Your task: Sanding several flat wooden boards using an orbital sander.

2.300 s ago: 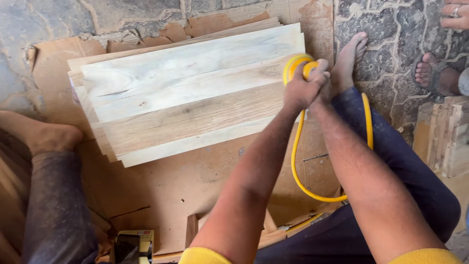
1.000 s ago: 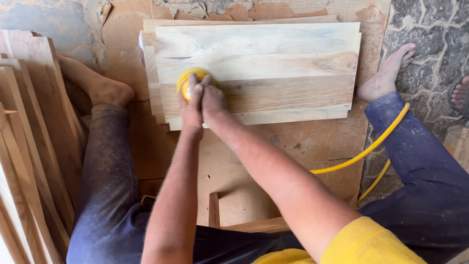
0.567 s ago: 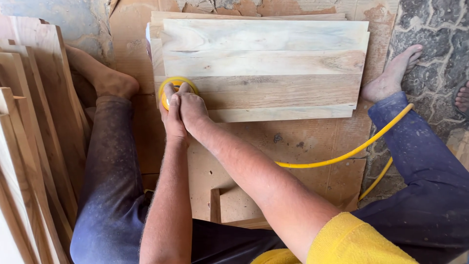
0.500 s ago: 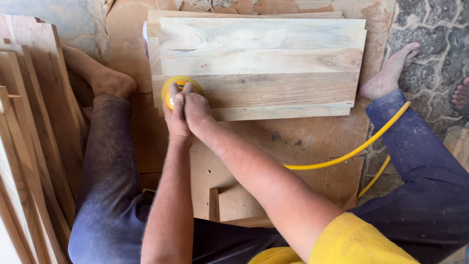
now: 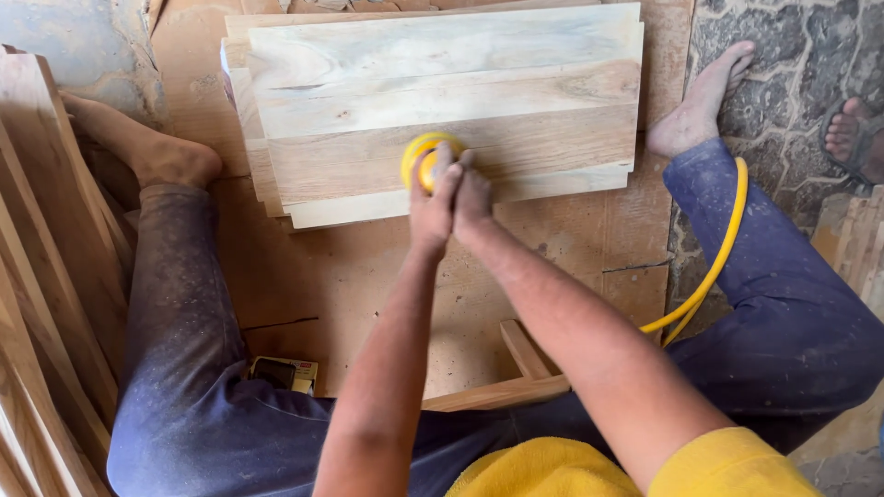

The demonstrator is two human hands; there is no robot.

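Observation:
A pale wooden panel [image 5: 442, 83] made of joined planks lies on top of a stack of boards on a brown sheet. My left hand [image 5: 433, 207] and my right hand [image 5: 474, 198] sit side by side, both pressed down on a round yellow sander [image 5: 422, 158] that rests on the panel's near plank, a little left of the middle. Most of the sander is hidden under my fingers. Its yellow hose [image 5: 714, 267] curves over my right leg.
Long wooden boards [image 5: 46, 276] lean at the left beside my left leg. My bare feet rest at either side of the panel. Another person's sandalled foot [image 5: 852, 129] is on the stone floor at the right. A small box [image 5: 281, 373] lies between my legs.
Both hands and the sander have slid from the panel's left end to the right, toward the middle of the near plank. The view has shifted slightly.

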